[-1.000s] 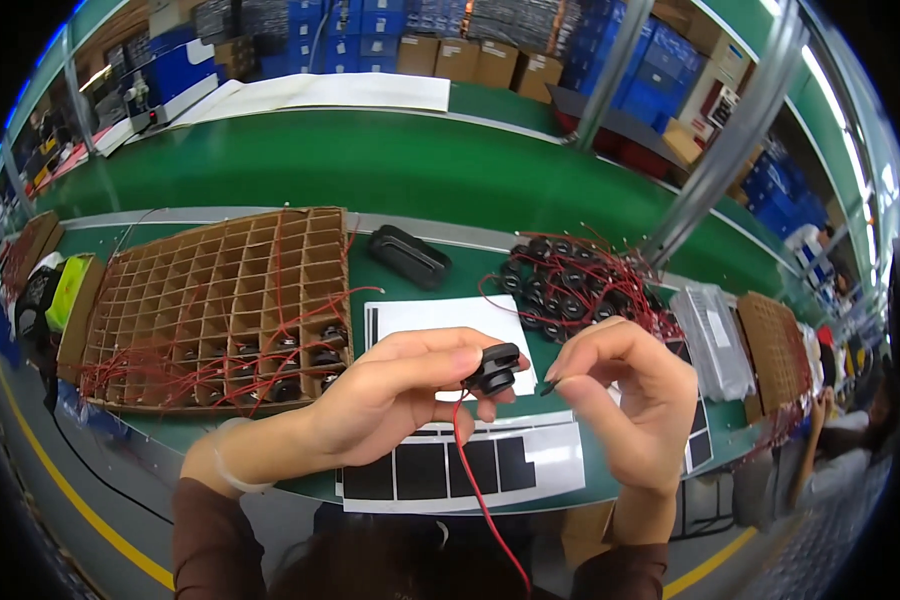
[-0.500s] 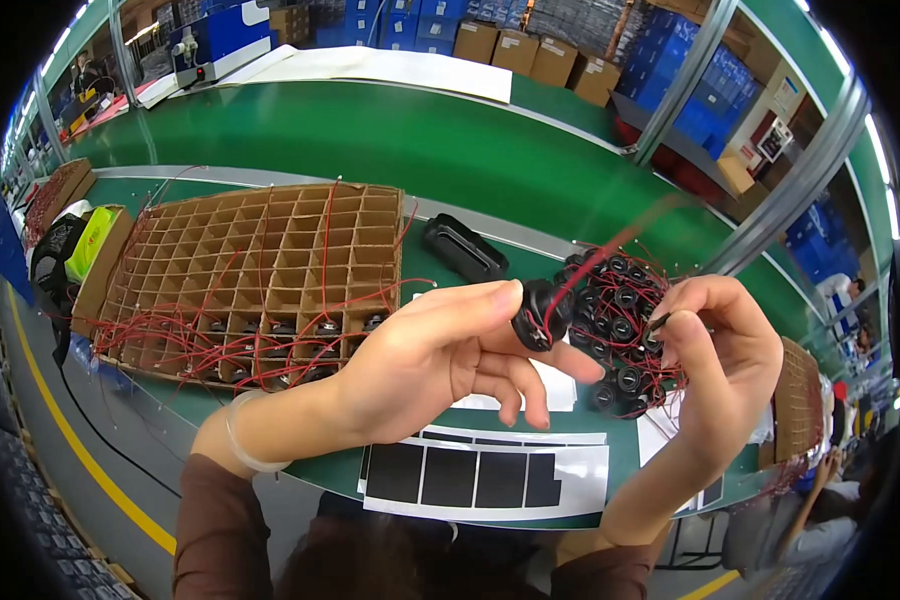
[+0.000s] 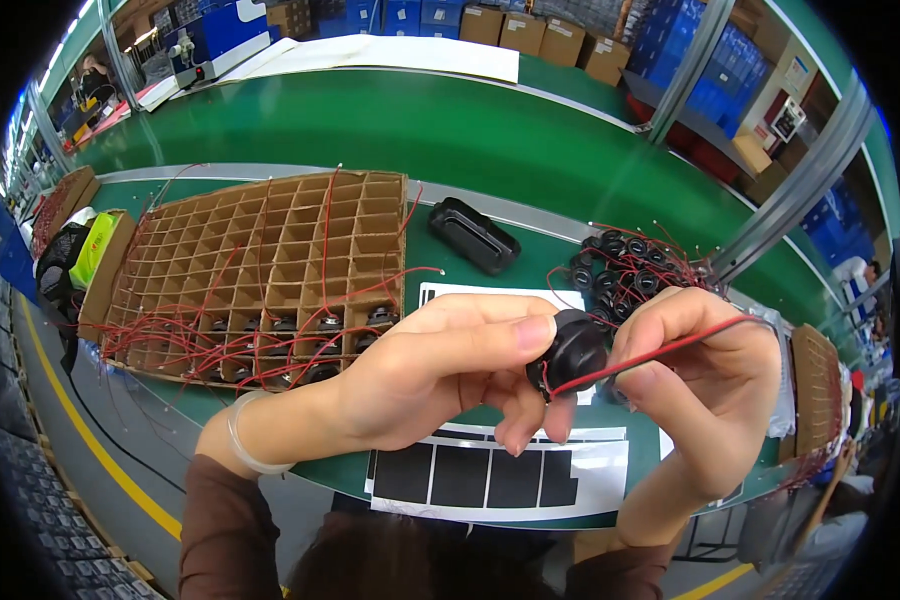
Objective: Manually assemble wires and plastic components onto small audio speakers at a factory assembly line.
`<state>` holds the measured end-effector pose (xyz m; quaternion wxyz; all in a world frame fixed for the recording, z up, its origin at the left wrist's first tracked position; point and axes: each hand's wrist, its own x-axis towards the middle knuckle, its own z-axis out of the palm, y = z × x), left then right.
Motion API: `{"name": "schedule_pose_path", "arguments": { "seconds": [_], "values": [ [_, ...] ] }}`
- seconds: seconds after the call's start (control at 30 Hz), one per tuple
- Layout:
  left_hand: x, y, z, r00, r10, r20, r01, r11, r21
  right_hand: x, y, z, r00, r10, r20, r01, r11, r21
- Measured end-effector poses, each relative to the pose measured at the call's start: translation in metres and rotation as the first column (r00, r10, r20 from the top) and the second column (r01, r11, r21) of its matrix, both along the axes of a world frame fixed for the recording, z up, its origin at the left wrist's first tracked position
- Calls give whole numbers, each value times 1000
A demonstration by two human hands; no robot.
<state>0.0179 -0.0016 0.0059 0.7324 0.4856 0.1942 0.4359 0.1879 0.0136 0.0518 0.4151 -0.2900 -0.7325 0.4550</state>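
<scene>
My left hand (image 3: 420, 365) pinches a small round black speaker (image 3: 578, 350) between thumb and fingers, above the bench. From the speaker a red and black wire (image 3: 660, 352) runs right, across the fingers of my right hand (image 3: 715, 375). That hand is closed in a pinch at the speaker's right side; the small dark piece in it is mostly hidden. Beneath both hands lies a white sheet with black adhesive-looking patches (image 3: 460, 475). More wired speakers (image 3: 620, 270) lie in a tangled pile behind my right hand.
On the left, a cardboard tray with dividers (image 3: 270, 235) holds several speakers in its near cells, red wires trailing over it. A black oblong case (image 3: 473, 235) lies beside it. Beyond runs a green conveyor belt (image 3: 370, 125). A metal post (image 3: 800, 170) rises at the right.
My right hand has come left with the small dark piece, up against the speaker. The speaker has turned and moved slightly right and down; its wire now stretches across my right fingers.
</scene>
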Motion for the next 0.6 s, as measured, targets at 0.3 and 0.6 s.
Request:
{"name": "schedule_pose_path", "arguments": {
  "seconds": [0.3,0.6],
  "values": [
    [-4,-4,6,997,-31,64,32,999,-24,-1,-4,3,999,39,3,-39,999,-32],
    [-5,-5,9,997,44,-64,-44,999,-1,1,-7,0,996,-93,7,91,985,148]
  ]
}}
